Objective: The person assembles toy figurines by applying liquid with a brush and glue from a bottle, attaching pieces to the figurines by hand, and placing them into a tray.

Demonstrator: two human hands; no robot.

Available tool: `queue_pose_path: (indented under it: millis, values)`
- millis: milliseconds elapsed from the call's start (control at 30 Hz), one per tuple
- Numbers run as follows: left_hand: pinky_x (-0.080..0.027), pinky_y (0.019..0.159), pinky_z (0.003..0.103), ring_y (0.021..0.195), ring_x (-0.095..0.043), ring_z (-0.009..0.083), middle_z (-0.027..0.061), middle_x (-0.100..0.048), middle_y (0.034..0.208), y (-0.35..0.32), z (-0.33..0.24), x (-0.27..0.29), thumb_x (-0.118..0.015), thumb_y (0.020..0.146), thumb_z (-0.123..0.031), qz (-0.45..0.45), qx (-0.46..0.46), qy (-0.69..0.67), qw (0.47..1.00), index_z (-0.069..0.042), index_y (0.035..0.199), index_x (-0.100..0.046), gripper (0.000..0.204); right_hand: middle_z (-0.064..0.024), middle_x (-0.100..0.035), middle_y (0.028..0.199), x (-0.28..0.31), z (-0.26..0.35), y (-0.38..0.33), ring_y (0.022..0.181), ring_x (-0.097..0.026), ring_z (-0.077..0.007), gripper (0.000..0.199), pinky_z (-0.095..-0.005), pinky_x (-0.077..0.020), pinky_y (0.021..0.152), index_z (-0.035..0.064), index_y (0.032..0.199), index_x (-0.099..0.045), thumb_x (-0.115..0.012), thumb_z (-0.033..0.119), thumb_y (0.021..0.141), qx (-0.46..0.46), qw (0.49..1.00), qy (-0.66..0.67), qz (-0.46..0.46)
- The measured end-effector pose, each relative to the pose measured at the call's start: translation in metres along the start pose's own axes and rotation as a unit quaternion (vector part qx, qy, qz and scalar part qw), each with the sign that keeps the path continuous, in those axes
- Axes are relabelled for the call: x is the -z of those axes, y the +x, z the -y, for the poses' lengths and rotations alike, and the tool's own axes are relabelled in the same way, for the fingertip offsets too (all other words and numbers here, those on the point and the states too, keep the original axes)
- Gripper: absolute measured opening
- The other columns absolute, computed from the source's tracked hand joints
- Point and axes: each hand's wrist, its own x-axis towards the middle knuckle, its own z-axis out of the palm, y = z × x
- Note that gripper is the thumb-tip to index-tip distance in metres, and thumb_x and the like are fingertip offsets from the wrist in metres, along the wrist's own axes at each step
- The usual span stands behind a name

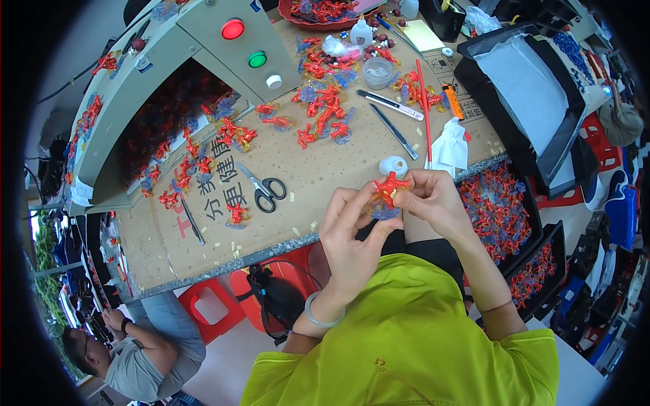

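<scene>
I see left hand and right hand both pinched on 1 red figure over the bench edge; at 12 o'clock the white bottle risks tipping.

A small factory assembly workshop: a cardboard-covered bench strewn with red and blue plastic toy figures, scissors and craft knives, a machine housing with red and green push buttons, and trays of more figures at the bench's right edge.
</scene>
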Motion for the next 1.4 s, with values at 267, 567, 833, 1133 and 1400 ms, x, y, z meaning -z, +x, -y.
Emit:
queue_pose_path:
  millis: [267,567,833,1133,1400]
  values:
    - [-0.058,0.074,0.025,0.098,-0.058,0.017,0.0101,-0.039,0.121,0.0,-0.006,0.004,-0.07,0.071,0.011,0.049,0.061,-0.075,0.994,0.004,0.117,-0.056,0.049,-0.0057,-0.066,0.091,-0.018,0.02,-0.019,0.073,-0.058,-0.0057,0.025,-0.0184,-0.0452,0.061,-0.0047,0.101,-0.062,-0.069,0.013,0.084,0.139,0.987,0.045,-0.071]
    - [-0.055,0.08,0.037,0.098,-0.062,0.0268,0.0158,-0.036,0.131,-0.005,-0.013,0.003,-0.063,0.082,0.001,0.045,0.054,-0.226,0.972,0.0,0.143,-0.018,0.076,-0.0073,-0.066,0.08,0.004,0.074,-0.008,0.051,-0.053,-0.007,0.023,-0.0191,-0.0394,0.045,-0.0028,0.089,-0.067,-0.064,0.019,0.085,0.176,0.978,-0.003,-0.108]
    - [-0.055,0.076,0.033,0.087,-0.064,0.024,0.0173,-0.046,0.119,-0.012,-0.005,0.001,-0.049,0.089,0.003,0.044,0.082,-0.137,0.986,0.004,0.131,-0.034,0.044,-0.0135,-0.061,0.103,0.129,0.19,0.267,0.1,-0.06,-0.0247,0.036,-0.0377,-0.0494,0.09,-0.0044,0.109,-0.052,-0.058,0.026,0.091,0.279,0.935,0.184,-0.116]
    - [-0.055,0.074,0.03,0.083,-0.064,0.0206,0.0146,-0.054,0.108,-0.037,0.021,-0.011,-0.05,0.093,-0.005,0.068,0.149,-0.132,0.978,0.007,0.125,-0.041,0.036,-0.012,-0.068,0.093,0.098,0.182,0.068,0.087,-0.065,-0.0162,0.03,-0.0246,-0.0505,0.075,-0.0014,0.11,-0.063,-0.06,0.018,0.088,0.257,0.955,-0.148,0.031]
    - [-0.052,0.078,0.028,0.086,-0.063,0.0165,0.0118,-0.058,0.102,-0.043,0.04,-0.053,-0.049,0.093,-0.001,0.218,0.212,-0.128,0.944,0.006,0.119,-0.049,0.027,-0.0098,-0.069,0.089,0.211,-0.042,-0.164,0.074,-0.065,-0.0129,0.025,-0.0246,-0.0523,0.06,-0.0039,0.098,-0.066,-0.057,0.018,0.091,-0.174,0.973,-0.152,-0.02]
